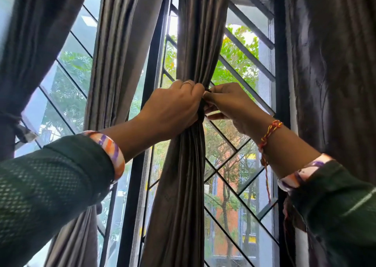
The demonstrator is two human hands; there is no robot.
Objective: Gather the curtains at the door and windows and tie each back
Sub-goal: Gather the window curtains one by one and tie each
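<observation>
A dark grey-brown satin curtain (pixel 198 43) hangs in front of the middle of the window, bunched into a narrow waist. My left hand (pixel 173 110) grips the gathered fabric from the left at that waist. My right hand (pixel 225 104) pinches a dark tie-back band (pixel 201 112) that runs round the bunch, right beside my left fingers. Most of the band is hidden by the two hands. Below the hands the curtain spreads out again toward the bottom of the view.
A second curtain panel (pixel 120 53) hangs loose to the left. Far left, another curtain (pixel 12 122) is tied at its waist. A dark curtain (pixel 333 73) fills the right side. Behind stand the black window frame (pixel 151 63) and diagonal grille bars (pixel 248 53).
</observation>
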